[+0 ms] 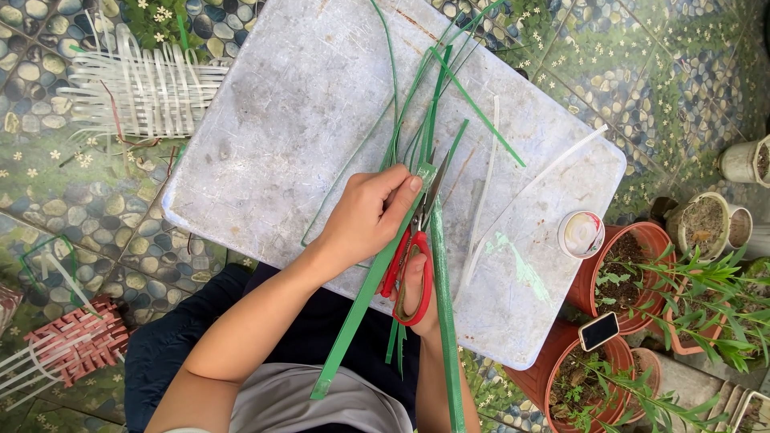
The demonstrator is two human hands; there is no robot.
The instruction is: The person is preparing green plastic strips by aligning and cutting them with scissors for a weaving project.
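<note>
The left hand pinches a green strip; the right hand grips red scissors. Terracotta pots hold plants beside the scuffed white table on pebble-patterned floor.

- Left hand pinching a green strip over the scratched white surface.
- Right hand gripping red-handled scissors, blades parted at the strip.
- More green strips fanned beyond.
- Small white tub near terracotta pots.
</note>
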